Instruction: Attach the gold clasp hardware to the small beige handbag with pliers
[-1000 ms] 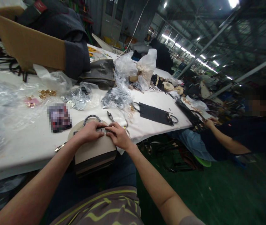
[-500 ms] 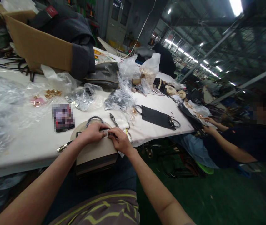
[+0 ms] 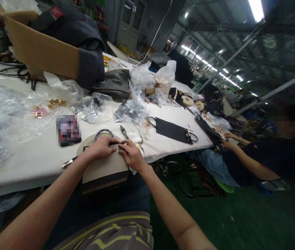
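Note:
Over a stack of beige and dark bag panels (image 3: 105, 170), my left hand (image 3: 102, 147) and my right hand (image 3: 131, 154) work close together. The stack overhangs the table's near edge above my lap. Between my fingertips is a small pale, flat piece (image 3: 114, 148), pinched from both sides; its exact kind is too small to make out. A dark patterned loop handle (image 3: 104, 131) curves up behind my left hand. Left of my left wrist, a dark strap with a shiny metal end (image 3: 67, 163) sticks out. Beyond my right hand lies a dark tool with a forked tip (image 3: 123, 131).
A phone-like item (image 3: 68, 130) lies left of the stack. Plastic bags (image 3: 131, 111), gold fittings (image 3: 56, 103) and a cardboard box (image 3: 43, 48) stand behind. A black bag panel (image 3: 172, 130) lies to the right. A co-worker's hands (image 3: 230, 140) handle dark pieces farther right.
My hands stay at the same spot on the stack, with a small shift of the fingers that shows more of the pale piece. The whole view has moved slightly.

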Motion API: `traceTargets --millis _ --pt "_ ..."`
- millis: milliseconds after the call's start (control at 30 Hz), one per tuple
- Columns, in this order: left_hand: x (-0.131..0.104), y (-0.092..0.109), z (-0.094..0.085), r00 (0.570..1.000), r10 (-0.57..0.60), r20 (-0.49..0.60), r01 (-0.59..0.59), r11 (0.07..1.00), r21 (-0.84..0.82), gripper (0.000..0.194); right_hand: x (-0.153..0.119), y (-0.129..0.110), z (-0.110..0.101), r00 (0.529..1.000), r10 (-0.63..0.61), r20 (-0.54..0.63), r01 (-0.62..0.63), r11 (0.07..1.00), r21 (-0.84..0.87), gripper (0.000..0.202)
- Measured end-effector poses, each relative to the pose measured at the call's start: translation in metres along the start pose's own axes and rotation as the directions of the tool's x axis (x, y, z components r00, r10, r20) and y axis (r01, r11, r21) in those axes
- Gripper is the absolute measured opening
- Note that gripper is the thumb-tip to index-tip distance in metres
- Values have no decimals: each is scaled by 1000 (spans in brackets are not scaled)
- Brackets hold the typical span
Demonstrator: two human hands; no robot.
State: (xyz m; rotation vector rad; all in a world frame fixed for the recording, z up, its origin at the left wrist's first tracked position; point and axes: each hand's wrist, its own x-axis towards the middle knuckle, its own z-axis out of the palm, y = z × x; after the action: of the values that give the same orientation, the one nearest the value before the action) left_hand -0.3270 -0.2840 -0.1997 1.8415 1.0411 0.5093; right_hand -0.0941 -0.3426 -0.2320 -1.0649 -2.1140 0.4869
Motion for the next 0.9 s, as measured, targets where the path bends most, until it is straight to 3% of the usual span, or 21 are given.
traceTargets --millis 100,200,300,400,467,533,600,667,767,833,900 --pt "0 3 -1 1000 8 24 -7 1000 -11 54 -1 -3 -2 1000 5 21 -5 1000 2 29" --pt "0 7 0 999 -35 -23 35 999 -1 48 3 -1 -10 999 18 33 -19 998 54 27" --pt "2 9 4 994 -74 -79 75 997 17 44 26 14 -20 991 132 -15 -130 989 75 30" --pt "6 9 6 991 -105 -86 107 994 24 41 65 38 -19 932 341 -123 -355 927 -120 33" --pt "8 8 7 988 -122 -96 126 991 33 41 91 51 -12 890 450 -76 -451 843 -293 44" --pt "8 8 7 986 -126 -107 131 991 35 43 111 59 -4 861 508 16 -459 791 -405 44" --pt "8 8 7 987 -122 -101 126 992 31 45 120 62 0 856 513 59 -448 794 -411 26" --pt "8 8 7 990 -115 -84 117 993 24 44 119 62 -2 861 508 20 -490 839 -237 13" --pt "10 6 7 990 -115 -78 117 993 22 42 105 56 -14 813 571 -119 -514 798 316 18" --pt "12 4 8 988 -122 -91 124 992 23 42 93 45 -23 762 597 -250 -380 726 574 31" --pt "13 2 8 987 -128 -97 131 991 24 41 83 27 -29 721 563 -405 -216 737 640 44"
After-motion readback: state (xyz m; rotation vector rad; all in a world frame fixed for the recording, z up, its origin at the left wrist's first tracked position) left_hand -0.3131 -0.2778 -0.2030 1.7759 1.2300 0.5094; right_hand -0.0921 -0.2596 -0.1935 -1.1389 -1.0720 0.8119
